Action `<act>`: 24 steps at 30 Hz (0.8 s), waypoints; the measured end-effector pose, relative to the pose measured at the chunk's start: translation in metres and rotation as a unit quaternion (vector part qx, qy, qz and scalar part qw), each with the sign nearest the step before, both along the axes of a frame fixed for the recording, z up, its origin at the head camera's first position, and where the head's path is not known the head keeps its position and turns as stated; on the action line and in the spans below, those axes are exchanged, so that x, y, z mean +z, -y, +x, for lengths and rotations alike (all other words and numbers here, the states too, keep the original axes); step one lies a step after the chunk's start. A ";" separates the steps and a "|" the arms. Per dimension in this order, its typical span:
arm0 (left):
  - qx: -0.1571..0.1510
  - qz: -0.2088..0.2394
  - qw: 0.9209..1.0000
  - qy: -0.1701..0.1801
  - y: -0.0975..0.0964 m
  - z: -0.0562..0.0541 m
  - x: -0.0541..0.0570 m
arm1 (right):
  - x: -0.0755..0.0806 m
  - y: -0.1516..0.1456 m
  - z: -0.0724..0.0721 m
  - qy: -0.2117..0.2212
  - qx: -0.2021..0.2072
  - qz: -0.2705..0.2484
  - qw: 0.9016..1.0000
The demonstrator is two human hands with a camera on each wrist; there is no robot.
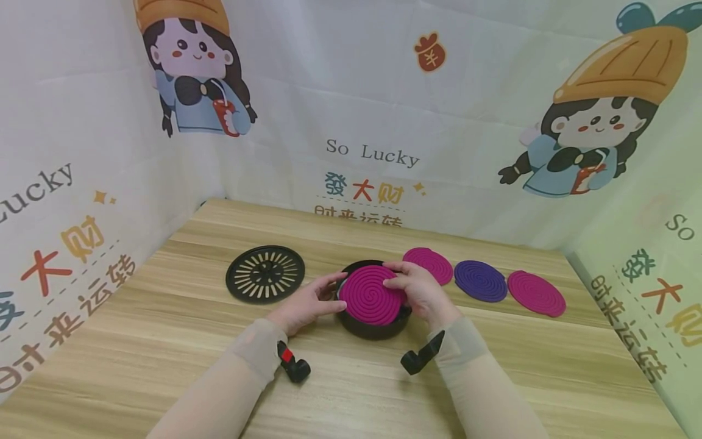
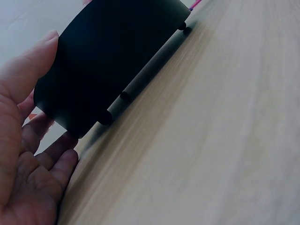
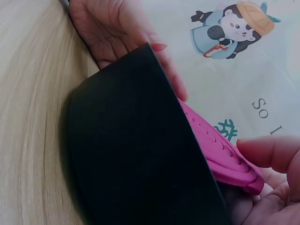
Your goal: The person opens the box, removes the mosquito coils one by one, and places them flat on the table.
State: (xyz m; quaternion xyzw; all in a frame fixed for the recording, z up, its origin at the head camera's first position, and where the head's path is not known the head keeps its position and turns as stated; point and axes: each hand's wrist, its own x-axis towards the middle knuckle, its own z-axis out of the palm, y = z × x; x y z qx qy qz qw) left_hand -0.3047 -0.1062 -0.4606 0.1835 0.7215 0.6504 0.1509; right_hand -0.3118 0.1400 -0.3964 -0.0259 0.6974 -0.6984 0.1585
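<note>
A magenta mosquito coil [image 1: 372, 295], wound in a flat spiral, lies tilted over the mouth of a round black holder [image 1: 373, 331]. My right hand [image 1: 419, 289] pinches the coil's right edge between thumb and fingers; the right wrist view shows the coil [image 3: 220, 152] partly down inside the rim. At the holder's left side, my left hand [image 1: 312, 302] grips its wall, thumb near the rim. In the left wrist view small feet lift the holder [image 2: 108, 61] off the table. The holder's inside is mostly hidden by the coil.
To the left lies a black slotted lid [image 1: 265, 274]. A magenta coil [image 1: 429, 265], a purple coil [image 1: 481, 281] and another magenta coil [image 1: 537, 294] lie in a row at the right on the wooden table [image 1: 351, 390]. Printed curtains [image 1: 384, 110] enclose the table's back and sides.
</note>
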 end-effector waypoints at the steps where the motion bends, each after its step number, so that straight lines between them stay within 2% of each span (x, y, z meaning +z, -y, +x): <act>1: 0.001 0.000 1.000 0.000 0.000 0.000 0.000 | 0.000 0.000 0.000 0.000 0.002 0.003 1.000; 14: -0.001 0.006 1.000 0.003 0.000 0.001 0.001 | 0.000 0.000 0.001 0.004 0.007 0.015 1.000; 24: -0.001 0.012 1.000 0.003 -0.001 0.002 0.002 | -0.001 0.000 0.002 0.000 -0.009 0.016 1.000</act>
